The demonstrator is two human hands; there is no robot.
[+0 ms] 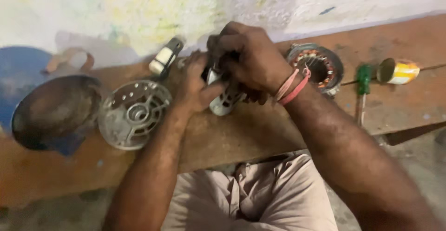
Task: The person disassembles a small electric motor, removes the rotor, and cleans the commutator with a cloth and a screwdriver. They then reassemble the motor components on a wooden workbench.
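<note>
Beige trousers (260,198) fill the bottom of the view, cut off by the lower edge. Just beyond them runs a worn brown bench (241,133), and on it, at its middle, both hands close over a pale metal motor part (223,102). Left hand (197,86) is curled around the part's left side, thumb pressed against it. Right hand (248,57), with pink bands at the wrist, is clenched over the top, hiding most of the part; what its fingers pinch cannot be made out. Left of the motor part lies a round grey end cover (132,115), and further left a dark dish (53,110) over something blue, partly cut off. Right of the part sits a copper-wound ring (318,68), then a green-handled screwdriver (363,89) and a small yellow can (398,71) on its side. Behind the bench rises a stained whitish wall (139,13).
</note>
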